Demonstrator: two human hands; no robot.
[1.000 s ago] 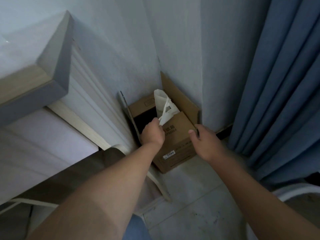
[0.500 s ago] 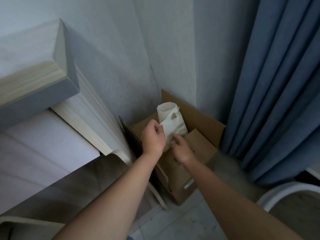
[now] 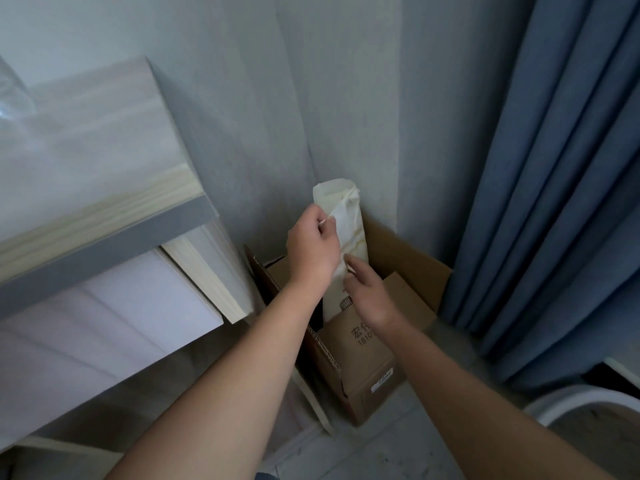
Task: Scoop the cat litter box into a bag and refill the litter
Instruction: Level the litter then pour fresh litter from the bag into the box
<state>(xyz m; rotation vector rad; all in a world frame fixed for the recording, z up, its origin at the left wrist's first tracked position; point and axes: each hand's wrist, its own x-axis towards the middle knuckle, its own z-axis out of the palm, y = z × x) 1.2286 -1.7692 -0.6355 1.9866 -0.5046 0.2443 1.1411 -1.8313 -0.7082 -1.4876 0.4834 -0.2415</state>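
Down in the far corner of the room, an open cardboard box (image 3: 363,362) sits on the tiled floor (image 3: 381,452), its far flaps standing up against the grey wall (image 3: 311,98). A white plastic bag (image 3: 351,230), folded long and narrow, rises upright out of the box, with its lower end hidden behind the near flap and its top well above the flaps. The person's left hand (image 3: 313,247) is closed on the bag's upper left edge, with fingers and thumb curled and pinching the plastic. The right hand (image 3: 369,296) reaches in lower down, just above the near flap, and its forefinger touches the bag's side; the hand is blurred, so whether it grips the plastic or only rests against it cannot be told. Both bare forearms stretch in from the near edge. To the right of the box hangs a blue curtain (image 3: 554,202) in deep folds that reach the floor. On the left, a wooden shelf (image 3: 86,150) with a grey edge juts out above pale panels. At the near right corner a white curved rim (image 3: 571,400) shows, only partly in view
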